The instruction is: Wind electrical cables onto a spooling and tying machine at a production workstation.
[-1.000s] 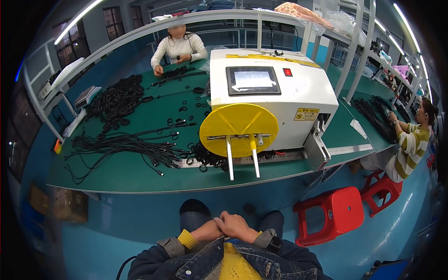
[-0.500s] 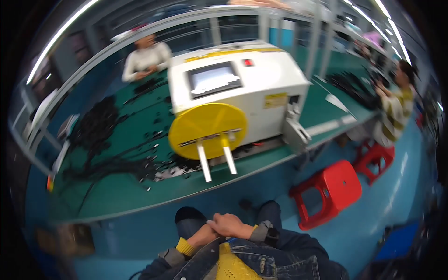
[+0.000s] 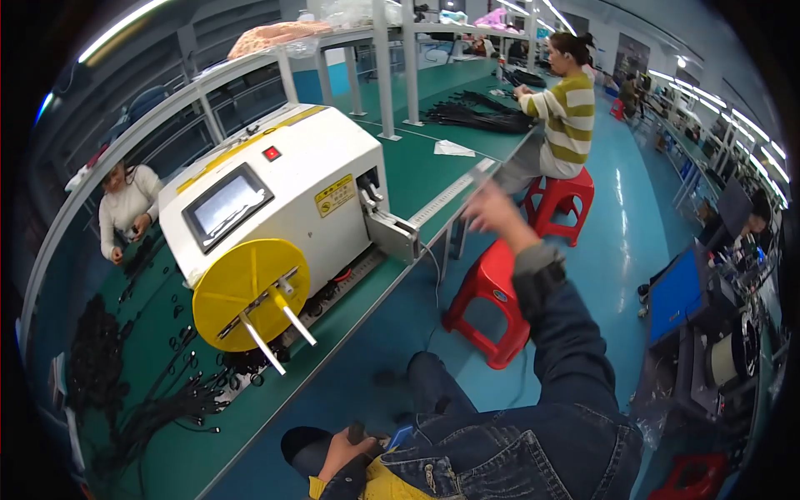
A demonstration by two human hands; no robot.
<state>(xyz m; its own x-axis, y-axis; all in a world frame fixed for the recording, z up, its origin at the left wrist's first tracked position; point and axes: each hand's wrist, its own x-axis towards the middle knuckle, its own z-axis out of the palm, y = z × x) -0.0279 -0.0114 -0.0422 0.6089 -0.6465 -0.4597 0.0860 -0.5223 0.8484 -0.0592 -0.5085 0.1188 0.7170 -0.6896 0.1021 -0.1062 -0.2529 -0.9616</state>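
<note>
My right arm reaches forward and right, and my right hand (image 3: pixel 497 215) is raised in the air with its fingers stretched out, slightly blurred. It appears in front of the table edge and above a red stool (image 3: pixel 493 304), and I see nothing plainly held in it. Low over my lap, my left hand (image 3: pixel 340 452) is curled, with a small dark shape by its fingers that I cannot make out. A white machine (image 3: pixel 283 196) stands on the green table (image 3: pixel 417 171). It has a screen (image 3: pixel 227 206), a red switch and a yellow disc (image 3: pixel 250 292) with two pale rods.
Black cables (image 3: pixel 171 408) lie in heaps left of the machine. A co-worker in a striped top (image 3: pixel 571 117) sits on another red stool (image 3: pixel 560 207) by more black cables (image 3: pixel 479 112). Another person in white (image 3: pixel 129 204) is across the table. A blue screen (image 3: pixel 675 292) stands at right.
My hands were together over my lap; now they are apart, the right one stretched forward and up. My view has swung right, so the machine sits further left.
</note>
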